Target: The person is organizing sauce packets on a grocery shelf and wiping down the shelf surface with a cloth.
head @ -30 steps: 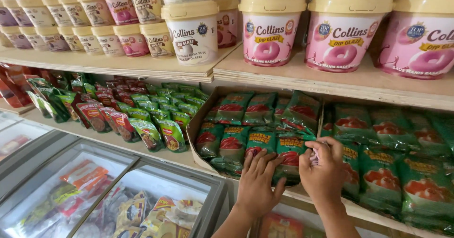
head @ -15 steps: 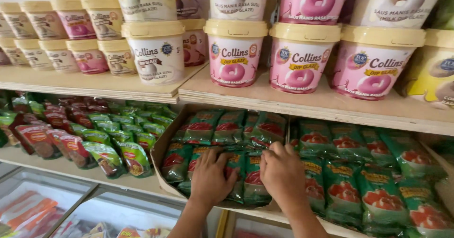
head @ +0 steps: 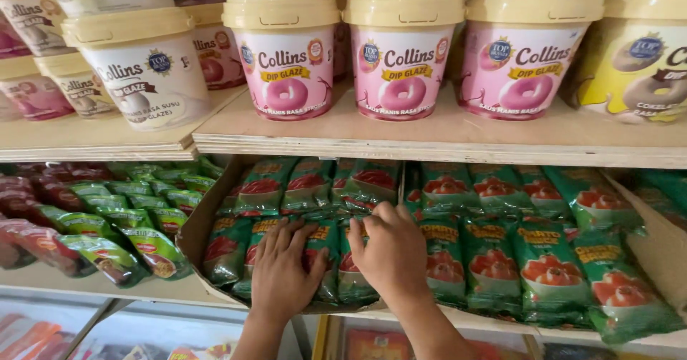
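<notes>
Step in hand, as judged: straightening green sachets (head: 336, 260) in the cardboard tray (head: 195, 227) under the shelf (head: 444, 134) of tubs (head: 290, 56). Next move likely calls for pressing the row level. Left hand (head: 283, 274) lies flat, fingers spread, gripping nothing. Right hand (head: 393, 256) has fingers curled over sachet tops; a grip cannot be confirmed.

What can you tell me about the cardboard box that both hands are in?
The box is a shallow brown cardboard tray, open on top, its left wall leaning outward. It sits on the lower wooden shelf, under the tubs, its front edge overhanging. Green sachets with red pictures fill it in overlapping rows. The left hand and right hand lie flat on the front sachets.
</notes>
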